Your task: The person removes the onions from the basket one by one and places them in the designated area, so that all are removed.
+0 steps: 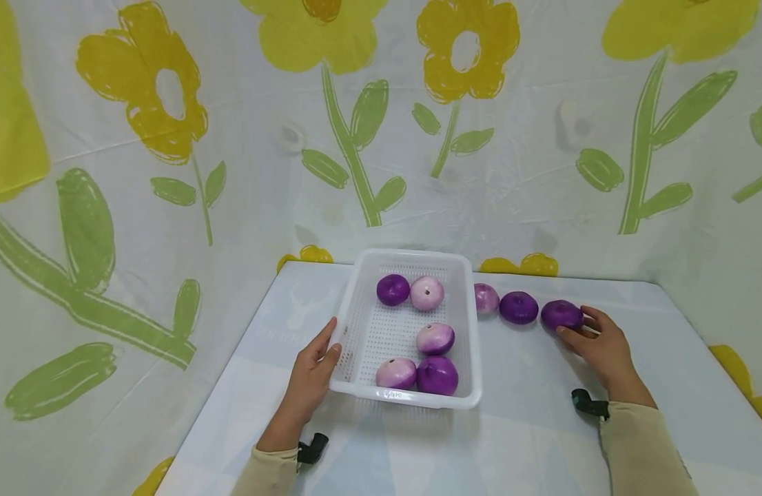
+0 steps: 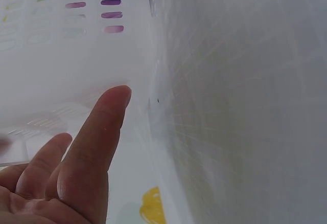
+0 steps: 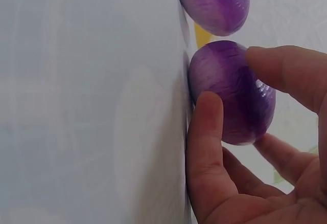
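Five onions sit in my basket [image 1: 468, 331] with three left on the bench [image 1: 530, 427] (over halfway, I'd say), right hand [image 1: 601, 348] closing around the end onion [image 1: 561, 314], left hand [image 1: 311, 368] flat against the basket's side.

8 onions [image 1: 561, 314]: 5 in basket [image 1: 362, 275], 3 outside; 2 hands [image 1: 309, 375]

Open table [image 1: 530, 427] in front of the white basket [image 1: 468, 331]. To its right, three purple onions [image 1: 519, 307] sit in a row, blocking that side; fabric backdrop [image 1: 542, 193] closes off the back.
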Action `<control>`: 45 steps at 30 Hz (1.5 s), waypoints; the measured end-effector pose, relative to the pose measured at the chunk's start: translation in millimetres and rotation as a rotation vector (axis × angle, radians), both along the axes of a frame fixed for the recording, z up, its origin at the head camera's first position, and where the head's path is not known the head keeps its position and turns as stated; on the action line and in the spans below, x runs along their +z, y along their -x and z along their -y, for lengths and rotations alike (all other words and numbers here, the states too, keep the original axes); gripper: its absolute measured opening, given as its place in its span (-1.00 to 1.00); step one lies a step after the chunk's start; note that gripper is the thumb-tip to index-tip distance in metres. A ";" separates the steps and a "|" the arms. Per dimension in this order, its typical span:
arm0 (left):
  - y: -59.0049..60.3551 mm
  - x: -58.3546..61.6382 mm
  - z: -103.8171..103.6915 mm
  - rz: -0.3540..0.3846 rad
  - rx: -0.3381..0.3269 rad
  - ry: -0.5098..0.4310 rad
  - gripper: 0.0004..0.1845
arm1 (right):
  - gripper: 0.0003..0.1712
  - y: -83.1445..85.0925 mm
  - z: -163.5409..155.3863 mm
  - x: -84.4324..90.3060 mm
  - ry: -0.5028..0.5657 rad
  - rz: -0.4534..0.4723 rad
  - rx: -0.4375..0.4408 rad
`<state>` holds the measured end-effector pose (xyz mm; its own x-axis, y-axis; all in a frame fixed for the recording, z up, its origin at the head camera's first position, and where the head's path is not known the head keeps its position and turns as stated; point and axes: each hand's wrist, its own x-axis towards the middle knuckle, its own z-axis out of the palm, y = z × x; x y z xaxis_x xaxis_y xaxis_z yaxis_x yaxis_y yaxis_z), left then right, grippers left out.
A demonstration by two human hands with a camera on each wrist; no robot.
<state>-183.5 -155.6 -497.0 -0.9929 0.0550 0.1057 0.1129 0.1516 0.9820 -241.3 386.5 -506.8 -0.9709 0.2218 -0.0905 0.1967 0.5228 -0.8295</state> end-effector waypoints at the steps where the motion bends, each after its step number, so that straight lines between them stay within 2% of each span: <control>1: 0.2 -0.5 0.0 -0.003 -0.001 0.001 -0.37 | 0.23 -0.3 -0.4 -0.1 -0.001 0.002 -0.002; 13: 1.5 -1.3 -0.1 -0.008 -0.002 -0.001 -0.38 | 0.13 -0.7 -0.2 -0.8 0.020 -0.027 0.030; 28: 1.4 -1.2 0.5 -0.019 -0.014 -0.009 -0.38 | 0.19 0.6 -0.4 0.4 -0.040 0.003 0.021; 38: 1.7 -1.6 3.0 -0.028 -0.015 -0.010 -0.38 | 0.25 1.2 -1.2 8.0 -0.065 0.021 0.038; 43: 2.5 -3.0 2.5 -0.031 -0.024 -0.020 -0.38 | 0.30 -4.3 -6.3 14.0 -0.082 0.058 0.050; 45: 3.0 -3.6 1.9 -0.031 -0.026 -0.030 -0.38 | 0.31 -7.9 -8.4 18.8 -0.122 0.068 0.048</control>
